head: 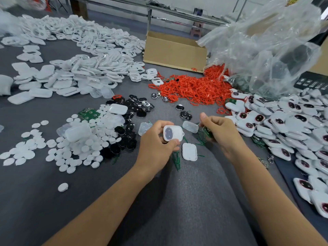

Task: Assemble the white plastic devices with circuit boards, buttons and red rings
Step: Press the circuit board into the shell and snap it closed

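My left hand (pixel 156 144) grips a white plastic device shell (pixel 173 133) with a dark oval opening facing up, thumb and fingers curled round its edges. My right hand (pixel 219 132) is just to the right, fingers curled over a small green circuit board (pixel 206 131) that is mostly hidden. A white back cover (pixel 189 151) lies between my hands, and two clear covers (pixel 190 126) lie beyond it. Red rings (pixel 195 89) are heaped further back. Black buttons (pixel 134 105) and white round pads (pixel 85 144) are spread at the left.
Finished white devices (pixel 284 128) with red-ringed buttons pile up on the right. Loose white shells (pixel 85 55) cover the far left. A cardboard box (pixel 174 52) and a big clear plastic bag (pixel 266 47) stand at the back. Green board scraps (pixel 176 159) lie near my left wrist.
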A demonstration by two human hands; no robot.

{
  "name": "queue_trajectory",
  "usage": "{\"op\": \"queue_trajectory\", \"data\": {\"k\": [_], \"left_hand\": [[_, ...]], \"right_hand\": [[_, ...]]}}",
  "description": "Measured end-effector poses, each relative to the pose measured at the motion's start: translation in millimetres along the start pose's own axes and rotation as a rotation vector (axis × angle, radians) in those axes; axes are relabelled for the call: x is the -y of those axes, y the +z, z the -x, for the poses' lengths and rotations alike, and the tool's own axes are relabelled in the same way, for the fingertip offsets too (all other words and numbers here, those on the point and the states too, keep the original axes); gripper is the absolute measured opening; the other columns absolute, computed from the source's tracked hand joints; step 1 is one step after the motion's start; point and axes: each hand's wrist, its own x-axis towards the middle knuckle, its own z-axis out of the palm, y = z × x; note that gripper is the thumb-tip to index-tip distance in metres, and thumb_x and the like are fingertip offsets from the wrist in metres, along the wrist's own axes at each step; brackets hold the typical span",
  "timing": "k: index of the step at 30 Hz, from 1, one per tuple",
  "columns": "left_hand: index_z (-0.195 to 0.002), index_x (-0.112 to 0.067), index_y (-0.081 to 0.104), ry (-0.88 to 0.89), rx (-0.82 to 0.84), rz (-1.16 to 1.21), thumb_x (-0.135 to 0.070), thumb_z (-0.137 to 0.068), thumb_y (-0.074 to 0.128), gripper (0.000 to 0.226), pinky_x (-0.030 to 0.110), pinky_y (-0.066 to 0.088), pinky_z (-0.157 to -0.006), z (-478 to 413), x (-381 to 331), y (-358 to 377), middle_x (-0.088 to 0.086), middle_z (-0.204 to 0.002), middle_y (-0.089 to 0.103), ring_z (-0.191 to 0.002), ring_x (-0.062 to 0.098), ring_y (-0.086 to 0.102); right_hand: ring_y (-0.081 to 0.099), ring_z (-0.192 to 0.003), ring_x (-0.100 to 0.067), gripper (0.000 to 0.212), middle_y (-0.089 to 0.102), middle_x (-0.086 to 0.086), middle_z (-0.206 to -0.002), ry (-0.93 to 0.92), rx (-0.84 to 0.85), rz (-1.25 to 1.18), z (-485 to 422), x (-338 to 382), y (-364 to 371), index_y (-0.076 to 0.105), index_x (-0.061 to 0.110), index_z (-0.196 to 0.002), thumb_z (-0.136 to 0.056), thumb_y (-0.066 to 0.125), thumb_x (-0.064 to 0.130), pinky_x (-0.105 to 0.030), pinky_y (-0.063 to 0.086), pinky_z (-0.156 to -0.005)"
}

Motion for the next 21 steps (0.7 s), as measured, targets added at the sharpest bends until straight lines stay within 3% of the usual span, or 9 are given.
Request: {"op": "queue_trajectory", "data": {"k": [3,5,8,12,17,19,21], "left_hand": [[-0.105,-0.008,0.061,-0.001,-0.005,0.003,0.012,-0.080,0.066,0.033,0.026,0.060,-0.066,0,0,0,0.009,-0.097,0.068,-0.086,0.025,0.071],[-0.104,-0.009,0.061,0.001,-0.007,0.001,0.012,-0.081,0.066,0.032,0.025,0.059,-0.066,-1,0,0,0.008,-0.097,0.068,-0.085,0.024,0.072],[-0.103,-0.011,0.062,0.003,-0.007,0.001,0.013,-0.080,0.066,0.033,0.023,0.059,-0.064,-1,0,0,0.001,-0.093,0.068,-0.082,0.017,0.071],[-0.102,-0.012,0.062,0.003,-0.007,-0.001,0.012,-0.080,0.068,0.033,0.022,0.058,-0.063,-1,0,-1,-0.002,-0.090,0.067,-0.078,0.011,0.070],[-0.102,-0.011,0.062,0.003,-0.012,-0.002,0.013,-0.079,0.068,0.033,0.024,0.059,-0.064,-1,0,0,0.000,-0.091,0.067,-0.077,0.012,0.068],[-0.103,-0.009,0.062,0.005,-0.011,-0.004,0.013,-0.079,0.069,0.033,0.024,0.059,-0.064,-1,-1,0,0.000,-0.090,0.067,-0.075,0.009,0.067],[-0.104,-0.007,0.062,0.004,-0.008,-0.002,0.013,-0.079,0.068,0.033,0.024,0.059,-0.064,-1,-1,0,0.000,-0.090,0.067,-0.076,0.011,0.067]], "right_hand": [[0.050,-0.062,-0.008,0.022,0.059,0.001,-0.070,0.118,0.055,-0.224,4,-5,-3,0.067,-0.004,-0.098,-0.092,0.059,0.016,-0.016,0.047,-0.053],[0.058,-0.068,-0.008,0.022,0.063,-0.001,-0.076,0.144,0.096,-0.317,6,-5,-6,0.063,-0.006,-0.112,-0.091,0.054,-0.002,-0.015,0.055,-0.065],[0.066,-0.067,-0.008,0.032,0.067,0.000,-0.074,0.108,0.112,-0.358,11,-5,-6,0.061,0.000,-0.113,-0.088,0.049,-0.016,-0.017,0.056,-0.073],[0.068,-0.068,-0.011,0.036,0.069,0.004,-0.072,0.014,0.078,-0.312,17,-2,0,0.065,0.005,-0.106,-0.084,0.050,-0.020,-0.015,0.054,-0.067],[0.065,-0.084,-0.020,0.035,0.067,-0.019,-0.100,-0.060,0.119,-0.300,22,1,6,0.065,0.002,-0.110,-0.083,0.054,-0.017,-0.028,0.056,-0.083],[0.064,-0.081,-0.019,0.029,0.068,-0.018,-0.096,-0.072,0.108,-0.289,23,2,7,0.065,0.001,-0.107,-0.082,0.060,-0.013,-0.031,0.054,-0.082],[0.063,-0.069,-0.013,0.022,0.068,-0.009,-0.080,-0.087,0.065,-0.235,23,2,6,0.066,0.004,-0.096,-0.079,0.066,-0.010,-0.022,0.055,-0.069]]}}
